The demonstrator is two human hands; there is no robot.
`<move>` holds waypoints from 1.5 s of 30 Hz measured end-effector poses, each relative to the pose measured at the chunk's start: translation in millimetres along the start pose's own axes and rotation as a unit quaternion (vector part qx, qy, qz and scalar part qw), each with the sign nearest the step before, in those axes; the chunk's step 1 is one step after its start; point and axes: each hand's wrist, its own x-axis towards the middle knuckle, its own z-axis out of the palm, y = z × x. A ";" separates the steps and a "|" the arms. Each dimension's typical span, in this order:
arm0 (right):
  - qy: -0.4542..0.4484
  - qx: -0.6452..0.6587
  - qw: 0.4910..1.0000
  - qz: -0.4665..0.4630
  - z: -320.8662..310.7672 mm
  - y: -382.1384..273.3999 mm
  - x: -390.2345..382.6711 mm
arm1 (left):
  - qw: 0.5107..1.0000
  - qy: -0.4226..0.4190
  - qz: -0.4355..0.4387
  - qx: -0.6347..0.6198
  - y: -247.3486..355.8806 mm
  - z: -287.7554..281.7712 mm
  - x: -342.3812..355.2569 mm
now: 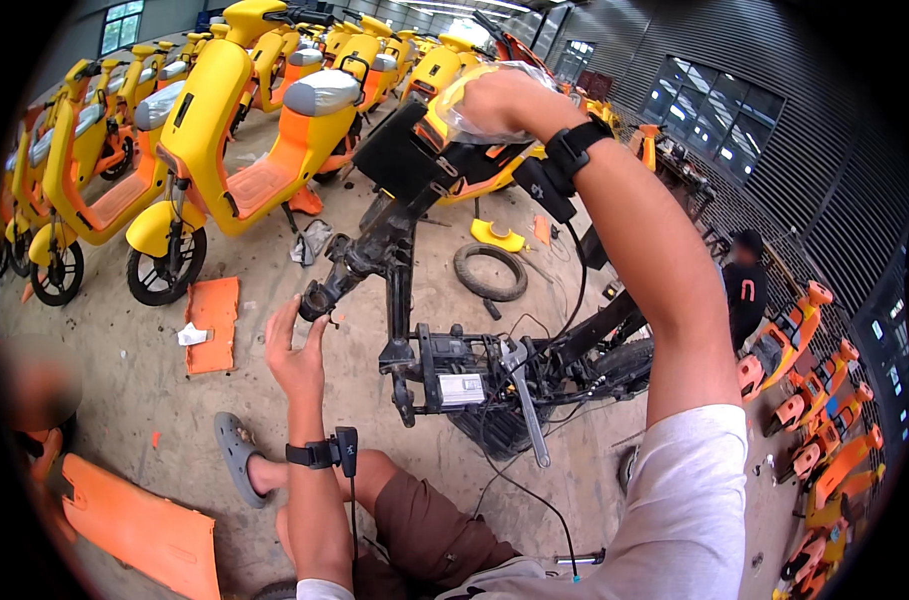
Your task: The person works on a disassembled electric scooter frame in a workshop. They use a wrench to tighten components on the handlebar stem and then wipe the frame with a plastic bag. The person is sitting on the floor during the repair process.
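Note:
A stripped black scooter frame (399,300) stands in front of me. My left hand (296,355) reaches up to its near-left end, thumb and fingers on either side of a round, ring-shaped tube end (318,300). My right arm stretches up and forward across the frame. At its end, my right hand (504,105) rests on clear plastic wrap (464,125) over a yellow part; its fingers are mostly hidden. An adjustable wrench (526,405) lies across the frame's lower section, beside a silver box (461,389) and loose black cables.
Yellow scooters (204,130) crowd the far left and back. A loose tyre (490,273), a yellow panel (498,236) and orange panels (139,525) lie on the concrete floor. A person in black (744,290) is at the right, near a row of orange body parts (814,420).

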 end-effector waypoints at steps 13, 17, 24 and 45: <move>0.119 0.081 0.986 0.088 20.4 -6.1 7.3 | 0.999 -0.030 -0.044 0.007 -4.1 3.5 -3.6; 0.148 0.134 0.974 0.107 22.9 -7.4 6.9 | 0.998 -0.038 -0.045 -0.006 -8.5 1.5 -4.8; 0.134 0.156 0.971 0.123 24.4 -10.4 7.2 | 0.998 -0.048 -0.041 -0.004 -9.2 -10.8 -1.7; 0.132 -0.022 0.989 0.068 21.1 -8.5 3.9 | 0.961 -0.181 -0.203 0.054 -20.6 -35.5 -8.1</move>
